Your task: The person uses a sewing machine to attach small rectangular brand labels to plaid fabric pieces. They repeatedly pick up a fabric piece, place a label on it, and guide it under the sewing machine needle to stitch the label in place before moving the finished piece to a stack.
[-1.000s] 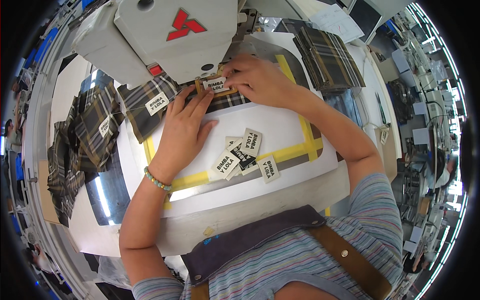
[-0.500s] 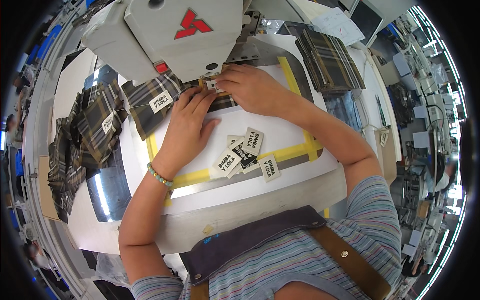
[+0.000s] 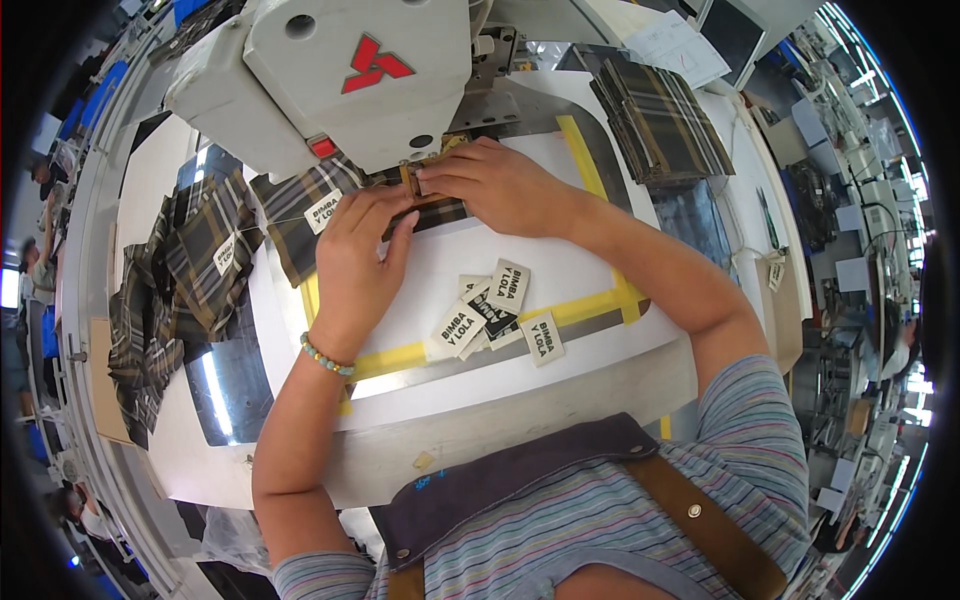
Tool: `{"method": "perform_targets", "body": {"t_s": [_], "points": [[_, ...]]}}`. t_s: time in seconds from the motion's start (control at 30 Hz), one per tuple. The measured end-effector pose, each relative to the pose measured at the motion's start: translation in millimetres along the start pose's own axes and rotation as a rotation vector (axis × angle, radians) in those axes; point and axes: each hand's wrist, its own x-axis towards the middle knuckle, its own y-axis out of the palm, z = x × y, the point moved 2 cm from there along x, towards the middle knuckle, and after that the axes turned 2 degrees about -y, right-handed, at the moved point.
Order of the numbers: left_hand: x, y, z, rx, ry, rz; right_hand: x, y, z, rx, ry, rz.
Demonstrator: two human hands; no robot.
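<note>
Taking the clock from the view's middle, at 9 to 10 o'clock you have a crumpled heap of plaid pieces [image 3: 195,275]; next to it, at 10, lies a plaid panel [image 3: 290,235] bearing a white printed label [image 3: 323,211]; above, near 11, hangs the white sewing-machine head [image 3: 330,100].

Your left hand [image 3: 355,262], toward 10, has its fingers half bent and its thumb apart from them, pointing near 1 o'clock; its fingertips reach the left end of the brass clamp frame [image 3: 407,180], though I cannot tell whether they grip anything; the frame sits at 11 under the machine, its long axis roughly 9 to 3 with the right end tipped slightly up.

The plaid fabric edge [image 3: 445,213] shows just below it, at 11, long axis running toward between 2 and 3; loose labels [image 3: 541,338] overlap on the white sheet [image 3: 455,250] around the centre.

Your right hand [image 3: 508,190], at 12, points its gathered fingers toward 9 against the frame; I cannot tell whether they pinch something; a plaid stack [image 3: 665,120] leans at 1 to 2.
</note>
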Motion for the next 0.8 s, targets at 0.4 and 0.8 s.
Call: {"method": "perform_targets", "body": {"t_s": [0.4, 0.8], "points": [[-7.8, 0.3, 11.2, 0.379, 0.129, 0.118, -5.6, 1.4, -5.2, 0.218, 0.122, -0.125], [-3.6, -7.4, 10.7, 0.503, 0.169, 0.209, -3.4, 3.5, -2.9, 0.131, 0.061, -0.062]]}}
